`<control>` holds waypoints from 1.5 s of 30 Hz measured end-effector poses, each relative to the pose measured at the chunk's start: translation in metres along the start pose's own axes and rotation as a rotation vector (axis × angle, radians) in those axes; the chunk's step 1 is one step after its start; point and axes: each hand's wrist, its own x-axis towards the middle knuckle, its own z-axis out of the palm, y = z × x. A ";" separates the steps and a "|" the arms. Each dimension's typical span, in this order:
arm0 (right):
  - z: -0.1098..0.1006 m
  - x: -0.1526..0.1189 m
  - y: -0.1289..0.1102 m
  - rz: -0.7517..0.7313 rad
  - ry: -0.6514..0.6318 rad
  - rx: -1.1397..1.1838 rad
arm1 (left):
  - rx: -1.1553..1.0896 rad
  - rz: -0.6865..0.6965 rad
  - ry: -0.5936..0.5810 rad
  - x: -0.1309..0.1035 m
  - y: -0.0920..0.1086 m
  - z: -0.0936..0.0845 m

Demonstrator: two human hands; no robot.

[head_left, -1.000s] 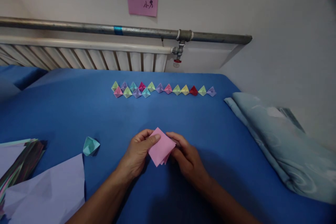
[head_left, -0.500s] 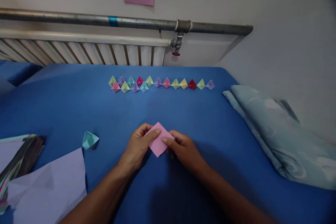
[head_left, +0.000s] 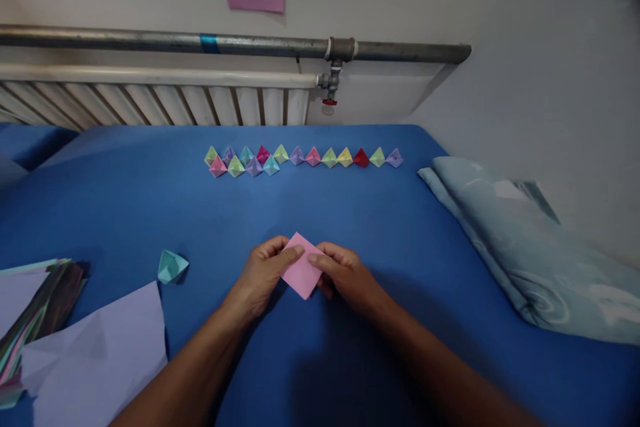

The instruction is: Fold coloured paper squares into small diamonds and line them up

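Between my two hands is a small pink square of folded paper (head_left: 303,276), turned so one corner points away from me. My left hand (head_left: 267,271) pinches its left side, thumb flat on top and fingers beneath. On the right side my right hand (head_left: 345,273) grips it the same way, its thumb close to the left one. The fingers under the paper are mostly hidden. A teal folded paper piece (head_left: 172,267) lies to the left of my left hand. Beyond my hands, several small folded paper pieces (head_left: 313,157) in many colours stand in a row, doubled at its left end.
Loose lilac sheets (head_left: 100,360) and a stack of coloured paper (head_left: 43,307) lie at the left on the blue surface (head_left: 320,207). A folded pale green cloth (head_left: 510,247) rests at the right. Behind are a radiator (head_left: 165,103) and a metal pipe (head_left: 260,47) along the wall.
The pink paper has turned slightly in my hands, and my right thumb has moved a little up and left on it. The whole view has shifted slightly.
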 end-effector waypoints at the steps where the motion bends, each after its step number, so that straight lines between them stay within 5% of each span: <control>1: 0.000 0.000 0.001 -0.006 -0.004 0.003 | 0.008 0.006 0.000 0.000 0.000 0.000; 12: 0.002 0.003 -0.001 0.038 0.038 0.087 | 0.080 -0.025 -0.099 0.001 0.008 -0.004; 23: 0.000 0.005 0.004 0.031 -0.052 0.162 | 0.106 0.000 -0.050 0.002 0.006 -0.005; 40: -0.003 0.000 -0.001 0.088 -0.208 0.010 | 0.161 -0.077 -0.099 0.002 0.014 -0.015; 45: 0.001 -0.002 -0.001 0.008 -0.126 -0.108 | 0.227 0.009 -0.060 -0.001 0.012 -0.007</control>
